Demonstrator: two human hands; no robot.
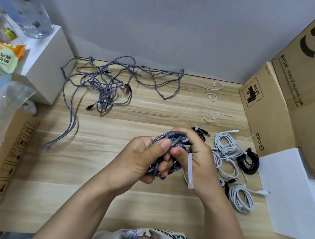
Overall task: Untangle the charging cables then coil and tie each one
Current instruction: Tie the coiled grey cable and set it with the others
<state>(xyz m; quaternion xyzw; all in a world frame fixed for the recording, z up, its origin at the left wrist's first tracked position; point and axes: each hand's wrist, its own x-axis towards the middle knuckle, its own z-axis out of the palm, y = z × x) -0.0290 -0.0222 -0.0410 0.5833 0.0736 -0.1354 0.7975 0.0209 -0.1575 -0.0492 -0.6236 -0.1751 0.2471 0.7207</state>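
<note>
Far left and back on the wooden surface (107,172): loose tangle of grey braided cables (106,82), limp, kinked, well apart from both hands. Centre: left hand (144,157) clamped around a coiled grey braided cable (177,141), right hand (193,157) gripping the same bundle, held just above the surface. White zip tie (190,170), flat and stiff, pinched under right fingers, running toward the body, apparently ready for looping. Right: finished white coils (227,153) and black coil (249,162).

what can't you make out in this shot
Head view:
- Grey coil: its middle and ends hidden by left hand and right hand.
- Zip tie: whether it loops the coil, hidden.
- Black coil: partly behind right hand.
- Tangled cables: count unclear.
</note>
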